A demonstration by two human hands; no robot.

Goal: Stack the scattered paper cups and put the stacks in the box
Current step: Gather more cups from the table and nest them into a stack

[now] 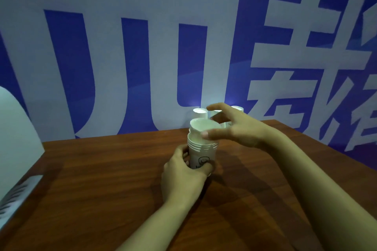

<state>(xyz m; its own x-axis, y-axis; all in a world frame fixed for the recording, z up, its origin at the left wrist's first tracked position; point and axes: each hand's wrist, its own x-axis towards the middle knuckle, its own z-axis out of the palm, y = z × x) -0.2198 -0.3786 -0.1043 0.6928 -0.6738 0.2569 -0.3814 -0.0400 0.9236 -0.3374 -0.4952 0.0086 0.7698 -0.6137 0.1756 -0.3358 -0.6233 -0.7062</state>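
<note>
The stack of white paper cups [202, 149] stands mid-surface, several rims nested, a printed logo low on its side. The top cup looks only partly seated; pressed off-centre, it could jam or tip the stack. The left hand [183, 175] grips its base. The right hand [234, 126] hovers spread, thumb on the top rim. Loose cups [200, 115] wait at twelve o'clock, against the blue wall [142, 57].
</note>
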